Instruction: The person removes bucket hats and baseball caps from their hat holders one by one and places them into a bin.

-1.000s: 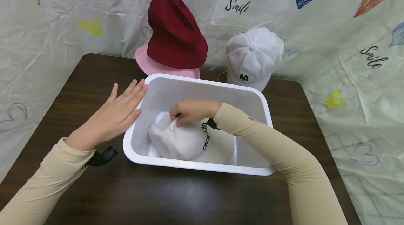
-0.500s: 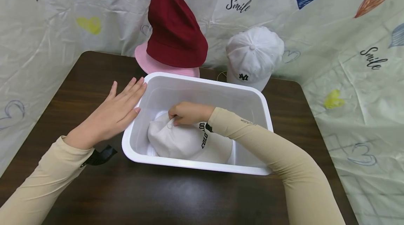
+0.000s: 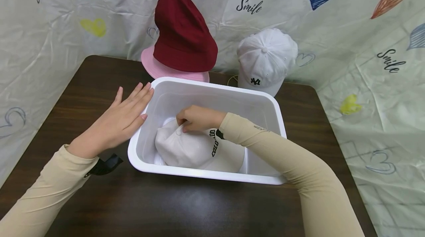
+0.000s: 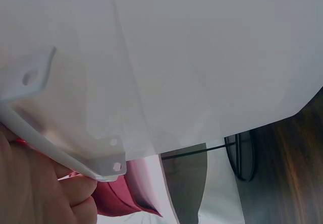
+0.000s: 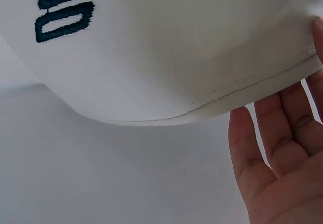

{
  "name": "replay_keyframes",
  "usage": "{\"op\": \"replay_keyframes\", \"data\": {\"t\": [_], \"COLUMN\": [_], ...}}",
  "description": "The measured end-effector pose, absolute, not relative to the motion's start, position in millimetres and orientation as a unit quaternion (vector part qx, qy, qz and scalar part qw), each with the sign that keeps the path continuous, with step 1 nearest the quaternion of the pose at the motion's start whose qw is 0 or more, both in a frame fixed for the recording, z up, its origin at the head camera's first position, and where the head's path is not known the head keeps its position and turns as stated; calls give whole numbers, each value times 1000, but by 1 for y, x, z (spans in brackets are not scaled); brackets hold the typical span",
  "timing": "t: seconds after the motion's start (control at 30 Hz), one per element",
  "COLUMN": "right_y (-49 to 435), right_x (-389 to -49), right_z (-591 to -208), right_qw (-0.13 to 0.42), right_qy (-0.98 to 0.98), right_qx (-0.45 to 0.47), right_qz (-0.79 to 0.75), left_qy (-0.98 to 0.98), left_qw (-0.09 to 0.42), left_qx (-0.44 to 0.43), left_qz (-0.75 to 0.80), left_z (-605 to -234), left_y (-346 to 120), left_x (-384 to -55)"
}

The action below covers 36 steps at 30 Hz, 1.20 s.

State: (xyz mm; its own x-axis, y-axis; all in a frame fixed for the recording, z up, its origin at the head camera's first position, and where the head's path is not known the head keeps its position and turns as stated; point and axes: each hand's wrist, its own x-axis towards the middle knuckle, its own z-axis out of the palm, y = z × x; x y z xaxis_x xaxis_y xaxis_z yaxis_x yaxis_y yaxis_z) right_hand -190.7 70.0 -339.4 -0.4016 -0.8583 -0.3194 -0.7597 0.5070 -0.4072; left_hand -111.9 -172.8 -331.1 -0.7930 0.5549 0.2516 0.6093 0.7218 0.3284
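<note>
A cream baseball cap point(image 3: 190, 150) with dark "COLORADO" lettering lies inside a white plastic tub point(image 3: 212, 177), its brim toward the right. My right hand point(image 3: 200, 118) reaches into the tub and pinches the cap's edge near the crown. Close up in the right wrist view, the stitched edge of the cap point(image 5: 166, 82) meets the thumb and fingers. My left hand point(image 3: 121, 120), fingers straight, rests against the tub's left rim. In the left wrist view the tub's outer wall point(image 4: 202, 67) fills most of the picture above the hand point(image 4: 40, 193).
Behind the tub, a dark red bucket hat point(image 3: 184, 37) sits on top of a pink-brimmed hat point(image 3: 176, 72). A white cap point(image 3: 267, 58) with a black logo stands at the back right. All are on a dark wooden table point(image 3: 186, 211) before a printed curtain point(image 3: 113, 4).
Over the last second my right hand has shifted slightly left and down in the head view, with the cap. The left hand stays at the rim. Almost nothing differs over the last half second.
</note>
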Motion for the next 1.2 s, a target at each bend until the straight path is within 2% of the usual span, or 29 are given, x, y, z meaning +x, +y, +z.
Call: {"op": "replay_keyframes", "data": {"t": [0.8,1.2], "right_y": [107,141], "right_x": [-190,-186], "right_z": [-302,-284], "right_qw": [174,101], "right_qy": [829,840], "right_qx": [-487,-477], "right_qz": [-211,-237], "left_qy": [-926,-924], "left_qw": [65,57], "left_qx": [-316,-320], "left_qz": [-195,-201], "left_z": [-330,-332], "left_y": [-172,-172], "left_x": [-112,-112]}}
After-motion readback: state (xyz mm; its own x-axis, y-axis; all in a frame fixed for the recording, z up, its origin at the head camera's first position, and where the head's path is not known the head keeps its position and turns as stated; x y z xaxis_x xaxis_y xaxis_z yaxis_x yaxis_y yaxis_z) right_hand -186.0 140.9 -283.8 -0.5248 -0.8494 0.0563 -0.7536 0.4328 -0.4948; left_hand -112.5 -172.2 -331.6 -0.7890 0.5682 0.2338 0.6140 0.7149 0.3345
